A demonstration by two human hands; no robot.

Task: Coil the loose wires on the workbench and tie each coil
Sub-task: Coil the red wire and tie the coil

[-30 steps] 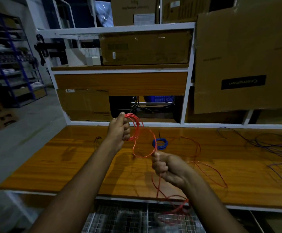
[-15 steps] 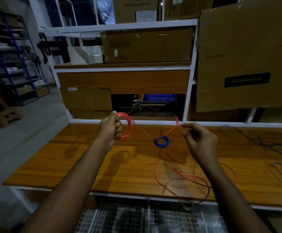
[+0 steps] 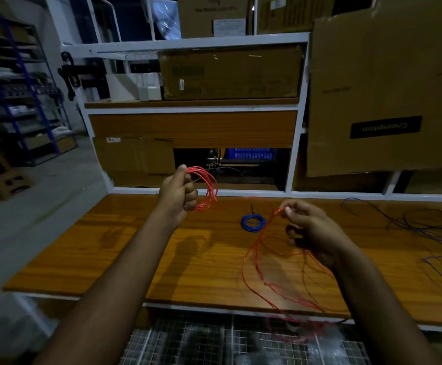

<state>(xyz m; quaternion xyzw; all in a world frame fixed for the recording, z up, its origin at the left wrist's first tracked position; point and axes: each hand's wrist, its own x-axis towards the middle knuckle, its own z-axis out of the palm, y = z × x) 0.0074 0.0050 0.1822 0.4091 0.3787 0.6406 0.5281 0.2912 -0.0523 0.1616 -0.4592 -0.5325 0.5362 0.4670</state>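
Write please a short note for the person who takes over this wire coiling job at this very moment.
Left hand: fist closed on the partly wound red wire coil, held above the bench.
Right hand: pinch grip on the loose red wire tail, which runs over the wooden workbench edge.
Done: small blue wire coil, wound, lying on the bench.
Left: finish and tie the red coil; coil the loose purple wires at right.

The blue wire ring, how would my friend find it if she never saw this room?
Start at the long wooden workbench. Near its middle, between the two hands, lies the blue coil, flat on the wood with a dark tie sticking up behind it. It is the only neat, finished ring: the red wire is half in the hands, and the purple wires sprawl loose at the right.
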